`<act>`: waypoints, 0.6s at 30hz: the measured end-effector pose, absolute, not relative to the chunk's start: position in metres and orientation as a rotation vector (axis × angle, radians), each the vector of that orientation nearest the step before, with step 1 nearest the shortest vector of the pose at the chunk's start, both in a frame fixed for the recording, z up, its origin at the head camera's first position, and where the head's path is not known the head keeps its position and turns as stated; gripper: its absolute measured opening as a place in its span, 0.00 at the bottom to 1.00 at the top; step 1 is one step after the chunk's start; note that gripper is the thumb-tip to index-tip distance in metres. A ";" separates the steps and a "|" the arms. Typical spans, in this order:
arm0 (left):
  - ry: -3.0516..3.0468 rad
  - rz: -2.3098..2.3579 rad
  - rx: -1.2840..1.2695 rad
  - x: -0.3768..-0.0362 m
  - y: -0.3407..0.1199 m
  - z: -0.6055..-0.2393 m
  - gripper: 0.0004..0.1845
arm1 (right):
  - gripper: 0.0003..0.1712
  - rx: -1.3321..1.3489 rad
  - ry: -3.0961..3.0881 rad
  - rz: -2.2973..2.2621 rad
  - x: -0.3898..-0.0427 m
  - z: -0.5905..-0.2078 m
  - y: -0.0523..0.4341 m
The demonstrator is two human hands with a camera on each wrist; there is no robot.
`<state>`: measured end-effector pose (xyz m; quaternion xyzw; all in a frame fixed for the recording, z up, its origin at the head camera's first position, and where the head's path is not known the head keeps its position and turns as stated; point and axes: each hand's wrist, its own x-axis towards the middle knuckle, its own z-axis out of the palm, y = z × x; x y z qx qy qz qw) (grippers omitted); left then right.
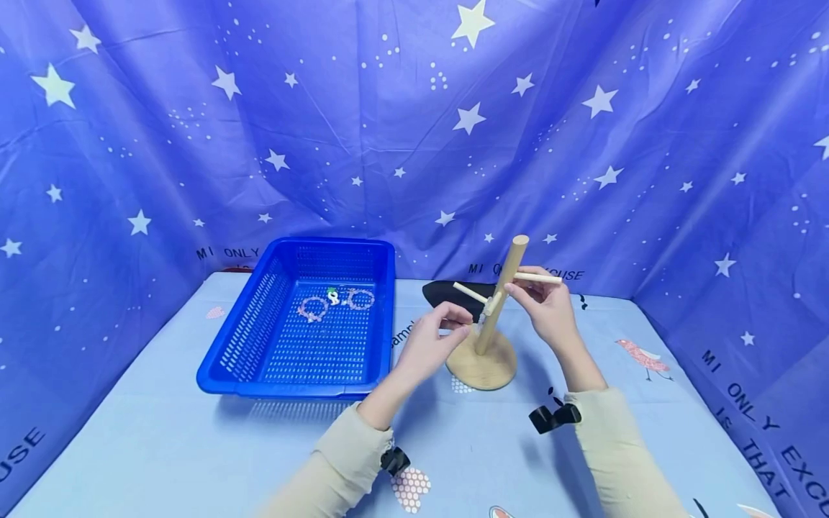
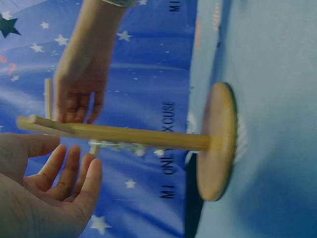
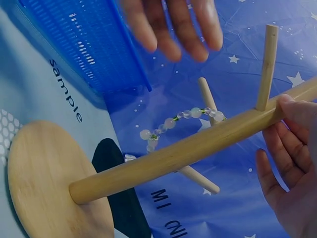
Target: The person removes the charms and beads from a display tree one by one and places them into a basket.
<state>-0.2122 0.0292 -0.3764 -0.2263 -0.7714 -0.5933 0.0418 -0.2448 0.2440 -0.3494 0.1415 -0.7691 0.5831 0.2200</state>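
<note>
A wooden rack (image 1: 497,316) with a round base and side pegs stands upright on the table. Its post is pinched between thumb and fingers of my right hand (image 1: 549,311), near the upper pegs. A bracelet of clear and pale beads (image 3: 171,122) hangs from one peg, along the post. My left hand (image 1: 435,337) is beside that bracelet on the rack's left; in the left wrist view the fingers (image 2: 64,171) are loosely bent, with nothing between them. Two pinkish beaded bracelets, one on the left (image 1: 314,309) and one on the right (image 1: 360,299), lie in the blue basket (image 1: 294,389).
A small green-and-white piece (image 1: 333,296) lies between the bracelets in the basket. Behind the rack is a dark flat shape (image 1: 447,293) on the light-blue patterned tablecloth (image 1: 162,446). A blue star-printed curtain (image 1: 363,108) rises behind and at both sides.
</note>
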 end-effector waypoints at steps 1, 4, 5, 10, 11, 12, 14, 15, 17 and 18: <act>-2.338 -1.832 -0.678 -0.214 0.031 -0.380 0.08 | 0.14 0.392 -2.120 1.623 -0.245 -0.350 0.243; -2.295 -1.903 -0.611 -0.217 0.037 -0.387 0.09 | 0.14 0.389 -2.099 1.644 -0.246 -0.351 0.242; -2.273 -1.934 -0.596 -0.219 0.039 -0.390 0.10 | 0.14 0.391 -2.097 1.643 -0.247 -0.352 0.242; -2.179 -2.069 -0.535 -0.224 0.048 -0.397 0.12 | 0.14 0.402 -2.096 1.634 -0.247 -0.353 0.240; -2.169 -2.087 -0.527 -0.224 0.050 -0.397 0.13 | 0.14 0.404 -2.094 1.633 -0.247 -0.353 0.240; -2.164 -2.100 -0.520 -0.222 0.050 -0.395 0.13 | 0.13 0.406 -2.094 1.631 -0.246 -0.353 0.240; -2.154 -2.132 -0.511 -0.219 0.052 -0.391 0.14 | 0.13 0.407 -2.093 1.630 -0.246 -0.353 0.240; -2.147 -2.150 -0.511 -0.217 0.052 -0.388 0.15 | 0.13 0.409 -2.091 1.629 -0.246 -0.353 0.240; -2.130 -2.176 -0.516 -0.215 0.051 -0.384 0.15 | 0.13 0.410 -2.093 1.622 -0.246 -0.353 0.240; -2.121 -2.190 -0.519 -0.214 0.051 -0.383 0.15 | 0.13 0.410 -2.092 1.620 -0.246 -0.353 0.240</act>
